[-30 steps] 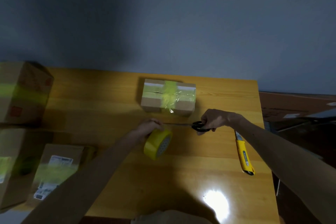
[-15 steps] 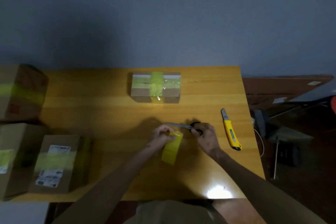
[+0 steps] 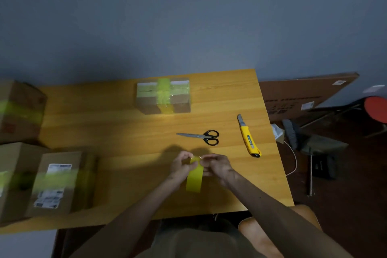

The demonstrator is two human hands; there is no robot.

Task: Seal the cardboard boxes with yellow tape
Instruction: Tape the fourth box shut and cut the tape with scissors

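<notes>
1. Pinching the top of the yellow tape roll (image 3: 194, 180), the left hand (image 3: 182, 166) and the right hand (image 3: 217, 166) meet over the near half of the desk (image 3: 117, 132). Each grip is clamped on the roll, fingers curled at its upper edge, and the roll stands on edge between the palms.
2. A labelled cardboard box (image 3: 54, 184) at the desk's left carries a white shipping label with dark print and a band of yellow tape. Blur leaves the print unreadable.
3. The yellow utility knife (image 3: 249, 138) has a small dark badge on its handle, too small to read.
4. A small cardboard box (image 3: 163, 95) sits at the far edge of the desk, sealed with crossed bands of yellow tape.
5. Two more boxes stand at the left. The upper-left box (image 3: 18, 111) bears a yellow band, and the far-left box (image 3: 10, 174) sits just beside the labelled one.
6. Black-handled scissors (image 3: 201, 136) lie closed between the small box and the hands, blades pointing left. The knife lies to their right, near the desk's right edge.
7. The desk is orange-yellow wood with visible grain, and a grey-blue wall (image 3: 188, 16) rises behind it in dim light.
8. On the dark floor to the right, a flat carton (image 3: 303, 94) leans at the wall, its stickers and print illegible. A red seat (image 3: 377, 109), a brush (image 3: 291, 134) and a white cable (image 3: 294, 159) lie near it.
9. Both forearms reach in from the bottom and cover part of the desk's near edge.
</notes>
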